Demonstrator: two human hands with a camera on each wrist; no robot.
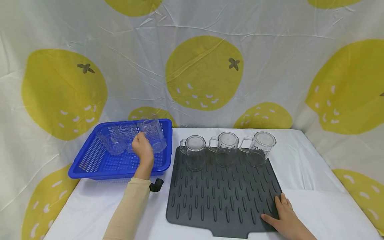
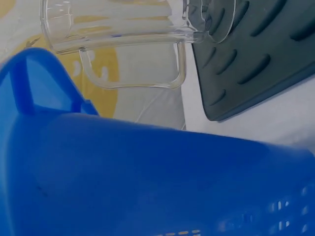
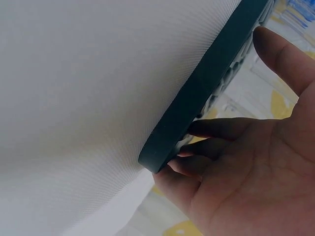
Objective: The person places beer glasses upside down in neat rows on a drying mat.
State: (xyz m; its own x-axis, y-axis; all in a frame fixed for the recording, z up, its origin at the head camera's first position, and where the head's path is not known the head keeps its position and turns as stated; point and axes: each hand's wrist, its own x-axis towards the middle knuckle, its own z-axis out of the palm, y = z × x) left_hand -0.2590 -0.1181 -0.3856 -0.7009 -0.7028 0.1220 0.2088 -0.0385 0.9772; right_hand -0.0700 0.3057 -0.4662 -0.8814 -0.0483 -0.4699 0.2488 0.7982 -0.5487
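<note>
My left hand [image 1: 143,146] is over the blue basket [image 1: 120,175] with fingers curled at the side of a clear glass mug [image 1: 156,133]; it seems to grip the handle, which the hand hides. This mug leans in the basket's right part. To its left in the basket lie more clear glass mugs [image 1: 115,145]. My right hand [image 1: 286,216] rests on the right edge of a dark grey ridged mat [image 1: 219,200]. In the right wrist view its fingers [image 3: 221,129] touch the mat's edge [image 3: 197,93], thumb apart from the others.
Three glass mugs stand upside down in a row along the mat's far edge: left [image 1: 195,153], middle [image 1: 227,150] and right [image 1: 261,150]. Their handles point left. The white-covered table [image 1: 315,206] meets a lemon-print curtain [image 1: 204,20] behind. The basket's wall [image 2: 147,172] fills much of the left wrist view.
</note>
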